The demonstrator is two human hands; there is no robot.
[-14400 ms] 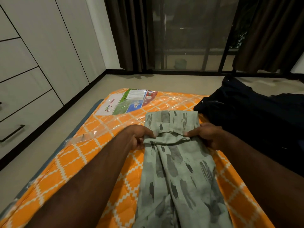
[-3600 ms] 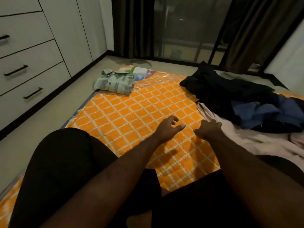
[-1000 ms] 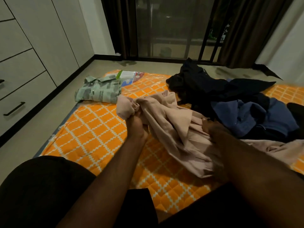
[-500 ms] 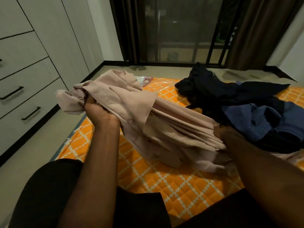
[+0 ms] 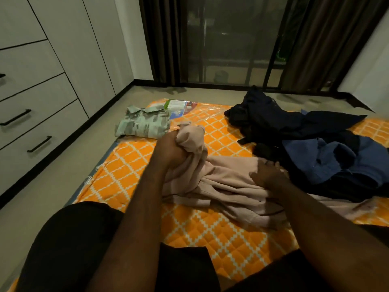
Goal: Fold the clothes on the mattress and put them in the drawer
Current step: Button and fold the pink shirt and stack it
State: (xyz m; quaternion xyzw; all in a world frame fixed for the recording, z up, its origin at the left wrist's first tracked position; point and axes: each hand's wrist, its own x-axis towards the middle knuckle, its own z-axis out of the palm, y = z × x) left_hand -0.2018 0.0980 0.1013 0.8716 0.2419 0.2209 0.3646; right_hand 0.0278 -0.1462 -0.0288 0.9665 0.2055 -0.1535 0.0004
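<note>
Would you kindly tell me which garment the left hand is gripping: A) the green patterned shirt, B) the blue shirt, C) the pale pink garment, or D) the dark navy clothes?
C: the left hand has its fingers curled round a bunch of the pale pink garment, while the folded green patterned shirt lies untouched near the mattress corner.

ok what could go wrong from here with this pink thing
1. The left hand grips the pink garment in a bunch, so it may fold creased unless spread flat.
2. Its right side lies against the dark pile; pulling could drag those clothes along.
3. The folded green shirt sits at the mattress edge; a swung sleeve might knock it off.
</note>
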